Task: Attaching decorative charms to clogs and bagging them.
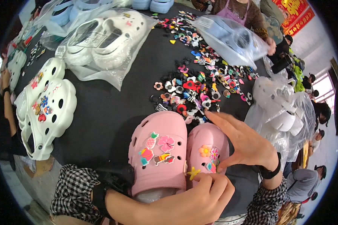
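Note:
Two pink clogs lie side by side before me, toes pointing away. The larger-looking left clog point(157, 129) carries several charms, among them a pink flower and a pineapple. On the right clog point(204, 133) are flower charms and a teal-and-pink one. My left hand point(204, 197) reaches across the heels, its fingers pinched on a yellow star-shaped shoe charm point(193, 173) over the right clog. Arched around that clog's right side is my right hand point(248, 140), fingers and thumb apart. Its thumb is by the clog's edge; its fingertips are near the charm pile.
Many loose shoe charms point(193, 86) spread across the black table point(97, 112). White decorated clogs point(60, 101) stand at left, bagged white clogs point(112, 41) behind. More bagged clogs point(278, 97) are at right. Across the table, a person's hand point(270, 45) touches bagged blue clogs point(229, 37).

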`<state>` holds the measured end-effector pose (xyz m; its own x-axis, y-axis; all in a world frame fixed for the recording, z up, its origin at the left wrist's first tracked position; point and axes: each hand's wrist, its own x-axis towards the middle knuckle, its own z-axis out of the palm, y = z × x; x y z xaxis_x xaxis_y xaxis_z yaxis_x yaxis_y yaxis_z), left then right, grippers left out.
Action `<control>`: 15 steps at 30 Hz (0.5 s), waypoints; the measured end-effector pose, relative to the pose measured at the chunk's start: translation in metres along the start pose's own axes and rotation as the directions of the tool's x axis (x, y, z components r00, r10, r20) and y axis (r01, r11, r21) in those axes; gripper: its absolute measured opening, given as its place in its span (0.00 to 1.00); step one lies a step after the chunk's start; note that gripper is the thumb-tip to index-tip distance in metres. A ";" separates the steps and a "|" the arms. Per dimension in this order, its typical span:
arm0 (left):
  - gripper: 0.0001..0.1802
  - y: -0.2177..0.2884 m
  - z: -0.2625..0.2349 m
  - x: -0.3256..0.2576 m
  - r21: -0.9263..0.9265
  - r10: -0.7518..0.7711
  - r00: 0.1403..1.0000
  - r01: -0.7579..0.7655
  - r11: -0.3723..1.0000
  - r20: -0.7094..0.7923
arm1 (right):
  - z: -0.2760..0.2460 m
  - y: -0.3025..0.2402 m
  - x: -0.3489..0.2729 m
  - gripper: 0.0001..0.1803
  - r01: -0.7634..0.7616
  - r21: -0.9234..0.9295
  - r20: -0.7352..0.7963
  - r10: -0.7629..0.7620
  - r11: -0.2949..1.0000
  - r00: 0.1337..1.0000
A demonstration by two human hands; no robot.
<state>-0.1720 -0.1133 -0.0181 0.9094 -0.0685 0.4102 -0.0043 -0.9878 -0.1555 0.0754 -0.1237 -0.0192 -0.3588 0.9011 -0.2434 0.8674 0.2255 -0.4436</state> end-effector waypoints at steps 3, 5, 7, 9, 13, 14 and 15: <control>0.17 0.005 0.008 0.000 -0.037 -0.033 0.998 0.031 0.999 -0.049 | -0.006 0.005 0.010 0.67 0.008 0.035 0.141 -0.013 0.999 0.990; 0.16 0.006 0.006 -0.002 -0.040 -0.028 0.999 0.027 0.999 -0.025 | -0.011 0.003 0.015 0.73 -0.032 -0.008 0.281 0.033 0.999 0.959; 0.15 0.008 0.006 -0.004 -0.050 -0.050 0.998 0.048 0.998 -0.037 | -0.012 0.002 0.018 0.74 -0.044 0.008 0.296 0.039 0.999 0.954; 0.14 0.012 0.009 -0.005 -0.060 -0.066 0.997 0.063 0.996 -0.047 | -0.010 0.002 0.015 0.74 -0.058 0.026 0.308 0.047 0.998 0.950; 0.15 0.017 0.031 0.000 -0.391 -0.242 0.965 0.185 0.902 -0.103 | 0.000 0.008 -0.004 0.68 -0.088 0.076 0.185 0.073 0.993 0.980; 0.14 0.018 0.037 0.001 -0.538 -0.323 0.934 0.196 0.820 -0.151 | 0.002 0.009 -0.009 0.65 -0.087 0.126 0.119 0.072 0.988 0.990; 0.14 0.009 0.031 0.002 -0.540 -0.311 0.936 0.179 0.823 -0.164 | -0.001 0.006 -0.019 0.65 -0.098 0.118 0.110 0.085 0.988 0.990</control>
<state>-0.1570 -0.1178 -0.0466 0.7848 0.2200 0.5794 -0.0653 -0.9003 0.4304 0.0876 -0.1391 -0.0168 -0.3195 0.8708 -0.3737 0.8517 0.0910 -0.5161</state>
